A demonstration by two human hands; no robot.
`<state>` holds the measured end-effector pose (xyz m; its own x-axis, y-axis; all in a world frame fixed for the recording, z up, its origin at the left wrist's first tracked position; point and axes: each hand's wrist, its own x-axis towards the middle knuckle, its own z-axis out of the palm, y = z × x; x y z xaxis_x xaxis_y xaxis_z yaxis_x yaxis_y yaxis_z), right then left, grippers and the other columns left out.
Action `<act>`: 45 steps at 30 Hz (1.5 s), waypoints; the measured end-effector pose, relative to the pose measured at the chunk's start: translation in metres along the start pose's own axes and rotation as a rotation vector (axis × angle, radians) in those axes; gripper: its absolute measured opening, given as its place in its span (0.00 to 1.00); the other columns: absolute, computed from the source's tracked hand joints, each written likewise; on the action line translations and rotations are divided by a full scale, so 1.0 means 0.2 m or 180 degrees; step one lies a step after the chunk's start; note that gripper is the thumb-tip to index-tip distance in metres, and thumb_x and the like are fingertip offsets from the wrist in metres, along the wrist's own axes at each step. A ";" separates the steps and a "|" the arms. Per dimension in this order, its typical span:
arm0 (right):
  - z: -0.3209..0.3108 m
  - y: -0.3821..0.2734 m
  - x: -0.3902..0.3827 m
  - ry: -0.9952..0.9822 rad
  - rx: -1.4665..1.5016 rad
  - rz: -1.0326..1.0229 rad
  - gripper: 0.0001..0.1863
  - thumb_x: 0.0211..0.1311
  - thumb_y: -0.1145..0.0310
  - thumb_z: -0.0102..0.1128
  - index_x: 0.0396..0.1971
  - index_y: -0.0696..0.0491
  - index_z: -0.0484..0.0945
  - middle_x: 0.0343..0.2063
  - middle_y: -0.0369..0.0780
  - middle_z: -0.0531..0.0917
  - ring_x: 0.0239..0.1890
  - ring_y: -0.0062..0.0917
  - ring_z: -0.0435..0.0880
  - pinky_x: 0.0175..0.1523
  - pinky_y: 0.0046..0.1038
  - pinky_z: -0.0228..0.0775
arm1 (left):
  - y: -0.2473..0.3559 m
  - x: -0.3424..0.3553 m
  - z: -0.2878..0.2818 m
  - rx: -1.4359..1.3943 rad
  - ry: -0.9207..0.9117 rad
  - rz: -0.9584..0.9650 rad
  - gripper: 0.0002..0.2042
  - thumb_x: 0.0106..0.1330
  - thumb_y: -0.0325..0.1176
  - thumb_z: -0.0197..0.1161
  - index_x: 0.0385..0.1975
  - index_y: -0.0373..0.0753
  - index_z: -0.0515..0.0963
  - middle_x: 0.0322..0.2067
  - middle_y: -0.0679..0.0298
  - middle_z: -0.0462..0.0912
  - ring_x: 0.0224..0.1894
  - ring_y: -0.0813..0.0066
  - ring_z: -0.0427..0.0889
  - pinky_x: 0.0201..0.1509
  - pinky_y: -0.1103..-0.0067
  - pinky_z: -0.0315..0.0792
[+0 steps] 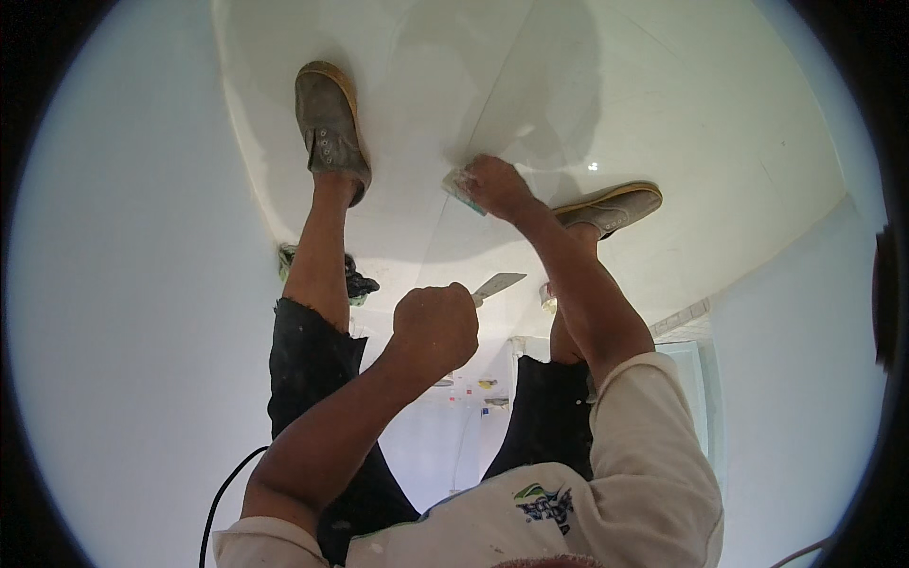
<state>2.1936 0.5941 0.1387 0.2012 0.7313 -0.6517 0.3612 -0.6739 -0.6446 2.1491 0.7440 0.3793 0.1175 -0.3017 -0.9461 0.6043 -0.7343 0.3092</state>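
The right hand (497, 185) is reaching down to the white tiled floor (720, 104) and pressing a small flat pad (461, 188), maybe a sponge or sanding block, onto a thin line between two tiles. The fingers are curling closed around the pad, so only its pale and green edge is showing on the left side of that hand.

The left hand (436, 327) is hanging nearer the body than the pad, closed tight in a fist around a handle that I cannot see. A flat metal scraper blade (497, 284) is sticking out of the fist and pointing up toward the pad, but it is not touching the floor.

Two grey shoes are standing on either side of the pad. The left shoe (329, 123) is off to the pad's left, and the right shoe (611, 206) is just to its right, close beside the right wrist. A dark bundle of cloth (355, 282) is lying below the pad, next to the left leg. A black cord (222, 502) is curling far below, by the left elbow.

To do this well, I think the pad should be staying flat on the line and moving along it gently, while the sharp blade is kept lifted off the shiny tiles and away from the legs.
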 end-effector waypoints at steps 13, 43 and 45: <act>-0.03 -0.01 0.03 0.0604 -0.0729 -0.0390 0.10 0.65 0.71 0.54 0.37 0.58 0.83 0.42 0.51 0.82 0.48 0.45 0.82 0.55 0.44 0.77 | -0.05 -0.01 -0.02 -0.0162 0.0032 0.0132 0.08 0.61 0.30 0.62 0.33 0.31 0.80 0.25 0.51 0.86 0.29 0.58 0.89 0.35 0.65 0.81; 0.73 0.20 -0.14 -0.0212 0.0033 -0.0250 0.10 0.62 0.66 0.62 0.38 0.57 0.82 0.41 0.50 0.82 0.49 0.46 0.81 0.56 0.44 0.76 | 0.03 0.08 -0.09 -0.0041 -0.0740 -0.0094 0.10 0.62 0.31 0.64 0.36 0.31 0.81 0.29 0.50 0.87 0.31 0.58 0.90 0.41 0.66 0.82; 0.97 0.14 -0.30 -0.0635 0.0007 -0.0180 0.09 0.63 0.66 0.62 0.35 0.56 0.82 0.37 0.48 0.82 0.46 0.44 0.82 0.54 0.44 0.77 | 0.02 0.10 -0.08 -0.0057 -0.0780 -0.0117 0.09 0.62 0.31 0.64 0.36 0.31 0.81 0.29 0.50 0.87 0.32 0.57 0.90 0.42 0.65 0.82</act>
<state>2.0150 0.5104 0.0831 -0.0037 0.7327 -0.6805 0.3648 -0.6327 -0.6831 2.1670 0.7452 0.3601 -0.0983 -0.4150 -0.9045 0.6188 -0.7373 0.2711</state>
